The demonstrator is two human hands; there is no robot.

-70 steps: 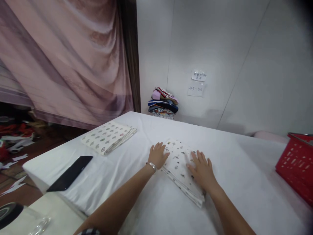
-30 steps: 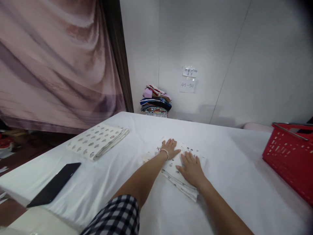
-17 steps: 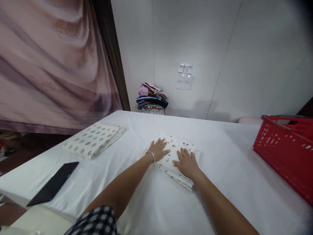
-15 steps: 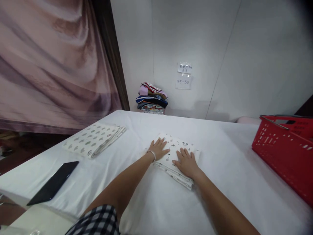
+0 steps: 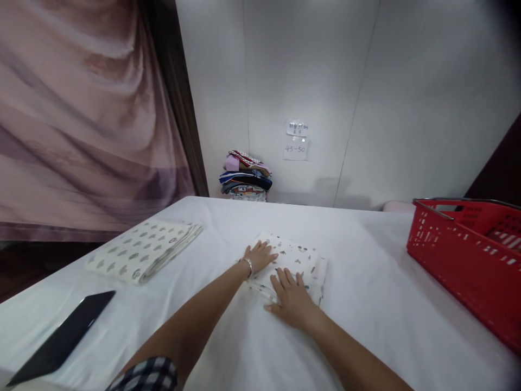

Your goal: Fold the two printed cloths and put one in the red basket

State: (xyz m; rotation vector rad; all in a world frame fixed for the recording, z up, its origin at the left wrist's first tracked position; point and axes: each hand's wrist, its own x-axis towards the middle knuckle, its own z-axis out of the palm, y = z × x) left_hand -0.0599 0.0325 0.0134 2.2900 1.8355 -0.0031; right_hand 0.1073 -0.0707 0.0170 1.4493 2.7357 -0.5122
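Observation:
A folded white cloth with small dark prints lies on the white-covered table in front of me. Flat on its left part rests my left hand, fingers stretched out, a bracelet at the wrist. My right hand lies over its near edge with the fingers spread, partly hiding that edge. Neither hand grips anything. To the left is another folded cloth, cream with rows of grey-green heart-like prints.
A flat black object lies at the table's near left. On the right stands a red plastic basket with a metal handle. Beyond the far edge is a stack of folded fabrics against the wall, beside paper signs. A pink curtain hangs at left.
My right hand has slid left and nearer to me, from the top of the cloth to its near edge. The left hand stays on the cloth. The view has shifted a little.

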